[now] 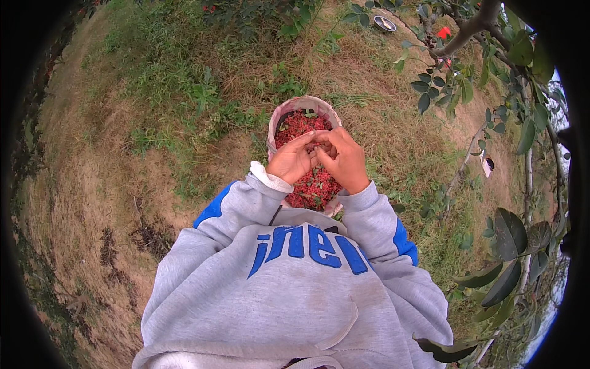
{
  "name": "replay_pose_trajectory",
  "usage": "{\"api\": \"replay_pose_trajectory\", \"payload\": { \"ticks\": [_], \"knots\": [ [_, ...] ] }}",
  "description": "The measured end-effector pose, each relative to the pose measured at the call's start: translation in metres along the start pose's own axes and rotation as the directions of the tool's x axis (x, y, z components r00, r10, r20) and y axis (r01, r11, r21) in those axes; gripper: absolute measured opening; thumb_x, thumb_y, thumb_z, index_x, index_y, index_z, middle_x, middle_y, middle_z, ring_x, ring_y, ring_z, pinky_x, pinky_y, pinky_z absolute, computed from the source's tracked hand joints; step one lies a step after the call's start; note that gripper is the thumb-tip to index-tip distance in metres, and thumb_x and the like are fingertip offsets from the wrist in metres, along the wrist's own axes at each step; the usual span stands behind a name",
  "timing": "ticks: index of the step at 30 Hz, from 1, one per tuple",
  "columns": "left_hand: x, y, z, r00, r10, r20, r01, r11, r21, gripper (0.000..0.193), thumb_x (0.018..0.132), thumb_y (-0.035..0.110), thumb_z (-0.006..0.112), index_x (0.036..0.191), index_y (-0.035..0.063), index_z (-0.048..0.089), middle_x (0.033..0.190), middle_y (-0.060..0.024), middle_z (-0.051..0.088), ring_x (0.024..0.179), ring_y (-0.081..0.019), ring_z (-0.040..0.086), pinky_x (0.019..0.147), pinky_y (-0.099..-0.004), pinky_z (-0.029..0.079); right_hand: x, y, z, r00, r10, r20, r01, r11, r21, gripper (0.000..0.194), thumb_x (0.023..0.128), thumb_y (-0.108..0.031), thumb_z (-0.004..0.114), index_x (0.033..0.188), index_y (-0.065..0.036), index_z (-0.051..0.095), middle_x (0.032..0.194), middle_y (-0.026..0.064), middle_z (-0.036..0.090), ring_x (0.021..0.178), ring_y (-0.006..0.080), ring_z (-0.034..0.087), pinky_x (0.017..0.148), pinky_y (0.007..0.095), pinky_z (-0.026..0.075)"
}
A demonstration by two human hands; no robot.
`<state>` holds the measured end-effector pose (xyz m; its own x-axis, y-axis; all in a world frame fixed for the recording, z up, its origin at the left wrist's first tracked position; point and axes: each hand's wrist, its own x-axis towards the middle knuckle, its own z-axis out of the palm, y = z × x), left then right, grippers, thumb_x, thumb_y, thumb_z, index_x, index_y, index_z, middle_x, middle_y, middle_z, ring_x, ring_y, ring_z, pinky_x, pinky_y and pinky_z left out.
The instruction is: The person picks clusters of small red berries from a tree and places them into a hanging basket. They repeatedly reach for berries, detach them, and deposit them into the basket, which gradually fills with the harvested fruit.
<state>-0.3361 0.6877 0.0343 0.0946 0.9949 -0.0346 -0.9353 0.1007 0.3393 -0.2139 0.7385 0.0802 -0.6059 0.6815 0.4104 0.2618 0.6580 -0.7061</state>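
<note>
A pail-like container [326, 107] with a pale, pink-stained rim stands before me, holding many small red berries [315, 184] mixed with green leaves. Above the berries my left hand [291, 159] is half curled, palm turned up, with its fingertips meeting those of the other hand. My right hand [343, 157] bends inward from the other side, thumb and fingers close together. Something small and dark seems to lie between the fingertips, too small to name. Whether either hand grips it cannot be made out.
A leafy tree branch [470, 32] with thorny-looking twigs hangs along the right side. Dry grass and green weeds [203, 92] surround the container. A dark round dish [385, 23] lies on the ground at the top right, near a red object [444, 32].
</note>
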Motion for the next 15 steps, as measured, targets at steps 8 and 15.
{"api": "replay_pose_trajectory", "payload": {
  "ticks": [8,15],
  "knots": [
    [0.002,-0.007,-0.002,0.990,-0.057,-0.125,0.089,0.959,0.269,0.015,0.083,0.018,0.047,0.094,0.0074,0.051,0.084,0.0004,0.054,0.075,-0.0081,0.051,0.062,-0.0209,0.041,-0.005,0.013,-0.007,0.990,0.140,0.006,-0.137,0.958,0.253,0.013,0.065,-0.005,0.058,0.076,-0.002,0.055,0.067,0.0039,0.047,0.049,0.0087,0.047,0.044,0.0210,0.036],
    [0.000,-0.007,-0.007,0.985,-0.138,-0.108,0.142,0.989,0.028,0.022,0.082,0.016,0.050,0.100,0.0045,0.047,0.085,-0.0021,0.054,0.073,-0.0091,0.052,0.061,-0.0204,0.045,-0.009,0.021,-0.009,0.955,0.229,0.186,-0.294,0.703,0.647,0.013,0.072,-0.007,0.058,0.082,-0.002,0.052,0.069,0.0013,0.056,0.062,0.0049,0.053,0.054,0.0176,0.041]
  ]
}}
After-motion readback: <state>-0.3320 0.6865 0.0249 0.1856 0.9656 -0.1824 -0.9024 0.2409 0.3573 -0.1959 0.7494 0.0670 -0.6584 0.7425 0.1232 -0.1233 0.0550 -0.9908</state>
